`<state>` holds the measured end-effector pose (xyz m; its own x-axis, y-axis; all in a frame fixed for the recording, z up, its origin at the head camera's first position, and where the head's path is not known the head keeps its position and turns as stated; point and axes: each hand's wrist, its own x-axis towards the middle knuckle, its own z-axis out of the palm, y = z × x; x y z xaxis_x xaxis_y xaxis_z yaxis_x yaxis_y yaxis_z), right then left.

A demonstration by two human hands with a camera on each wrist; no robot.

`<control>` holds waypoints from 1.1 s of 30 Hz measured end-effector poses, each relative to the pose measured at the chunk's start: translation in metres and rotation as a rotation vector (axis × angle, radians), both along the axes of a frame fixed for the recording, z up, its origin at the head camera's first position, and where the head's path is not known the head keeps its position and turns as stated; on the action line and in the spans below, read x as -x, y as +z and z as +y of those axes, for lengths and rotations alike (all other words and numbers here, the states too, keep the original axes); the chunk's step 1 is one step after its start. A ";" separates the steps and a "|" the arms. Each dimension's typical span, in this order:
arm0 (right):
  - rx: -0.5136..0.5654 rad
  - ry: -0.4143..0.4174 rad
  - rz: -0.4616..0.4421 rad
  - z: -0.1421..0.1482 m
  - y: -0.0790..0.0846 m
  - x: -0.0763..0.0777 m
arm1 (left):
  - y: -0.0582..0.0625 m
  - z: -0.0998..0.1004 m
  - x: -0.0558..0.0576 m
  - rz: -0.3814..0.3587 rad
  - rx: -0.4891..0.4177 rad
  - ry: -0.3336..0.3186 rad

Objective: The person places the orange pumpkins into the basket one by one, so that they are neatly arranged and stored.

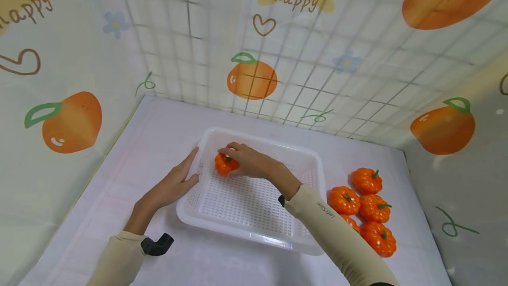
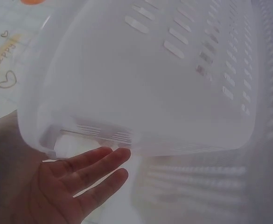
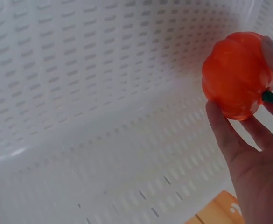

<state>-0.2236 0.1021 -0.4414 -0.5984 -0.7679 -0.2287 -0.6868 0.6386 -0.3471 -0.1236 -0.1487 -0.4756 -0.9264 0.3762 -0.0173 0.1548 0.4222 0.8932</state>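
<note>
A small orange pumpkin (image 1: 223,167) with a short green stem is gripped by my right hand (image 1: 254,162), inside the left end of a white perforated plastic basket (image 1: 258,235). In the right wrist view, fingers and thumb curve round the sides of the pumpkin (image 3: 234,77), close over the basket's slotted floor. My left hand (image 1: 171,185) lies against the outside of the basket's left end, fingers straight and thumb spread. The left wrist view shows the fingers of the left hand (image 2: 80,179) extended along the basket's outer wall (image 2: 141,93).
Several more orange pumpkins (image 1: 375,208) are clustered on the white tabletop (image 1: 155,120) to the right of the basket, one partly hidden by my right sleeve (image 1: 329,228). Fruit-printed cloth walls (image 1: 214,34) enclose the back and sides, with a wire grid showing through behind.
</note>
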 end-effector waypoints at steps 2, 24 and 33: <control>-0.006 0.009 0.001 -0.001 -0.003 -0.001 | -0.001 0.000 0.000 0.003 0.002 -0.003; -0.065 0.026 0.060 -0.004 -0.017 -0.004 | -0.003 0.000 0.002 0.003 0.003 -0.004; 0.020 -0.028 0.012 -0.001 0.000 -0.006 | -0.004 -0.001 0.002 0.006 0.012 0.001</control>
<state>-0.2171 0.1010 -0.4410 -0.6222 -0.7552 -0.2063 -0.6732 0.6506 -0.3514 -0.1259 -0.1499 -0.4792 -0.9269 0.3751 -0.0165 0.1596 0.4335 0.8869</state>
